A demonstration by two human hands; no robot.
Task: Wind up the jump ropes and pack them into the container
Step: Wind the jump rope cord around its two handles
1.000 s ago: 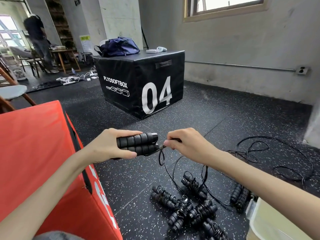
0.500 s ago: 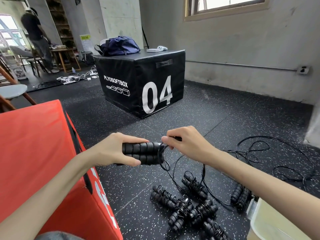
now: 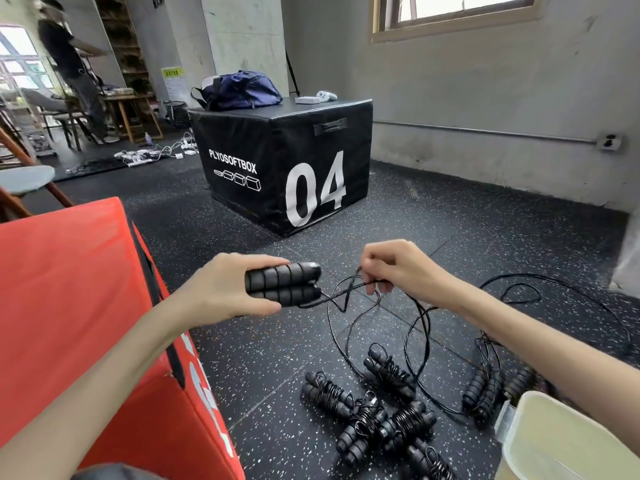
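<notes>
My left hand (image 3: pixel 221 289) grips the two black foam handles (image 3: pixel 282 284) of a jump rope, held side by side and pointing right. My right hand (image 3: pixel 398 268) pinches that rope's thin black cord (image 3: pixel 346 289) just right of the handles; the cord crosses itself there and hangs down in loops to the floor. Several wound jump ropes (image 3: pixel 377 414) lie bundled on the floor below my hands. An unwound rope (image 3: pixel 485 393) lies further right with loose cord (image 3: pixel 554 292) spread over the floor. A pale container (image 3: pixel 540 441) shows at the bottom right corner.
A red padded box (image 3: pixel 69 306) stands close at my left. A black plyo box marked 04 (image 3: pixel 284 168) stands ahead with a blue bag (image 3: pixel 242 90) on top. A person (image 3: pixel 69 64) stands far back left by a table. The floor is dark speckled rubber.
My right hand has pulled the cord to the right, away from the handles, opening a gap with a crossed loop between. The left hand keeps its grip on the handles.
</notes>
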